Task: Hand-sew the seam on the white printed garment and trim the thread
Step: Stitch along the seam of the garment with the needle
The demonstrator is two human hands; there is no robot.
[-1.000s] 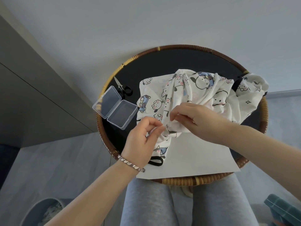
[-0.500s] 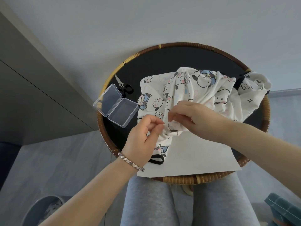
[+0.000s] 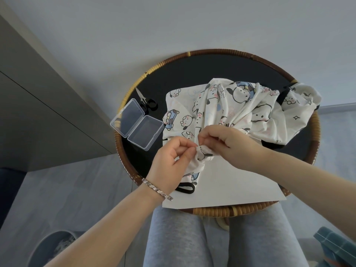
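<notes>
White garment point(image 3: 240, 105) pinched between curled left hand point(image 3: 171, 164) and right hand point(image 3: 231, 145).

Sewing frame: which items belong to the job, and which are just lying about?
Job:
- garment, pinched by left hand and right hand
- scissors, for trimming thread

Lying about:
- open clear box
- paper under the garment
- bin on the floor

Colours/patterns, quick pass:
garment point(image 3: 240, 105) white w/ cartoon pup print, blue + pink bits, black trim; surface point(image 3: 212, 70) black, rim point(image 3: 217, 51) brown/tan woven; box point(image 3: 137, 125) clear; scissors point(image 3: 147, 105) black handles; paper point(image 3: 231, 184) white; bracelet point(image 3: 157, 189) silver; trousers point(image 3: 173, 237) grey.
</notes>
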